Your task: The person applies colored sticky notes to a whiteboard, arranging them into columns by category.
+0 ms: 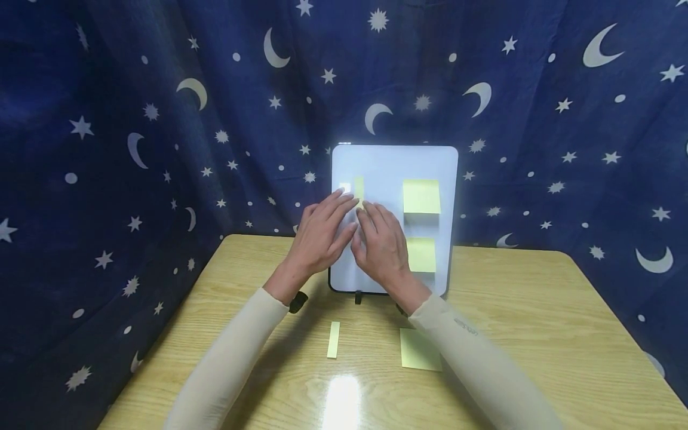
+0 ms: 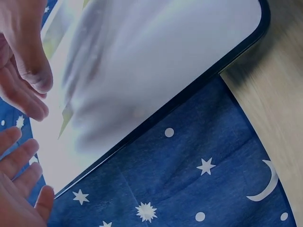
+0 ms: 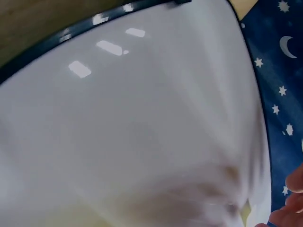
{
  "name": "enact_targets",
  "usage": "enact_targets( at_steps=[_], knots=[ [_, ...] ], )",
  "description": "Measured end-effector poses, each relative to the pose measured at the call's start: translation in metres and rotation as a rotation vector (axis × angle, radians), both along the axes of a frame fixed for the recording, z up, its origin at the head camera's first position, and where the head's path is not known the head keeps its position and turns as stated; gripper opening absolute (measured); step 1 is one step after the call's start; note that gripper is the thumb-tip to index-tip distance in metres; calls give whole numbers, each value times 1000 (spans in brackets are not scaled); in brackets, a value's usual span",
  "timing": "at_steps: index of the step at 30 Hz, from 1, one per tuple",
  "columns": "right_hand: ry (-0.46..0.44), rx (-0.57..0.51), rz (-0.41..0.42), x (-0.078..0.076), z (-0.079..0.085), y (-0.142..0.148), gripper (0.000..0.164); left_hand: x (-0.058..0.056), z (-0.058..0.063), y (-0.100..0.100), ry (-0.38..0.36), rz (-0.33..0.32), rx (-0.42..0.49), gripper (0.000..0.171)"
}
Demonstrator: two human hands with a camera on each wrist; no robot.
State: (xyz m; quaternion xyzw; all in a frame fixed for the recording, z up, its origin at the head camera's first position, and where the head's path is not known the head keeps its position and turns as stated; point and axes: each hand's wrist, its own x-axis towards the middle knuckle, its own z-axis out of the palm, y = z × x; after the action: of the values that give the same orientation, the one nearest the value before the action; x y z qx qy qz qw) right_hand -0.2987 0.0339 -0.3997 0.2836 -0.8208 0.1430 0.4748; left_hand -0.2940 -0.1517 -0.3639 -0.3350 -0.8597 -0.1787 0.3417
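Observation:
A narrow yellow sticky strip (image 1: 359, 186) stands upright on the left part of a white board (image 1: 395, 162). At the strip's lower part, my left hand (image 1: 322, 233) reaches in from the left with fingers extended. My right hand (image 1: 384, 242) comes up from the right, its fingertips beside the same spot, gently bent. The hands cover the strip's lower end in the head view. The left wrist view has the left hand (image 2: 21, 182) with spread fingers below the right hand (image 2: 26, 61). In the right wrist view, some fingers (image 3: 289, 208) show at the lower right.
Two square yellow notes, an upper one (image 1: 421, 196) and a lower one (image 1: 421, 254), hang on the board's right side. Another narrow strip (image 1: 333, 340) and a square note (image 1: 419, 349) lie on the wooden table (image 1: 510, 310). A star-patterned curtain (image 1: 537, 119) hangs behind.

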Motion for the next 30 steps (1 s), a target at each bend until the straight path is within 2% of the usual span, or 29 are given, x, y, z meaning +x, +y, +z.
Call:
enact_targets(
  at_steps=[10,16,23,30],
  knots=[
    [-64,-39,60,23,-4,0,49,19,-14,-10,-50,-34,54,68],
    [-88,-57,77,34,-8,-1,49,27,-24,-16,-61,-64,92,56],
    [-152,-94,117,47,-18,-5,48,41,-32,-28,-185,-52,126,43],
    [-217,-110,144,61,-28,-7,48,54,-44,-37,-249,-34,129,42]
  ],
)
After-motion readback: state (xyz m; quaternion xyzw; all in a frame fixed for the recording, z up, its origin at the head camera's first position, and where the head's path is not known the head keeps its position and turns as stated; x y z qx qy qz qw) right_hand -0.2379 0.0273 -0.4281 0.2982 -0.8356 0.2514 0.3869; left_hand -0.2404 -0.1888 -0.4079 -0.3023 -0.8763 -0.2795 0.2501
